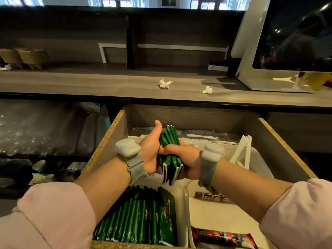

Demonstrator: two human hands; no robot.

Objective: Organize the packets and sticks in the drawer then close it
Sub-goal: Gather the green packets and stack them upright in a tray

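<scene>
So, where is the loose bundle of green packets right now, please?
The bundle is mid-frame in the head view, gripped between left hand and right hand above the open drawer.

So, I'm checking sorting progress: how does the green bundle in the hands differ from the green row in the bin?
The held bundle of green packets is small and gripped between the left hand and right hand above the drawer; the row of green packets is larger and stands in the white bin. The bundle is uneven, ends staggered; the row is packed side by side. Both look like the same green packets.
</scene>
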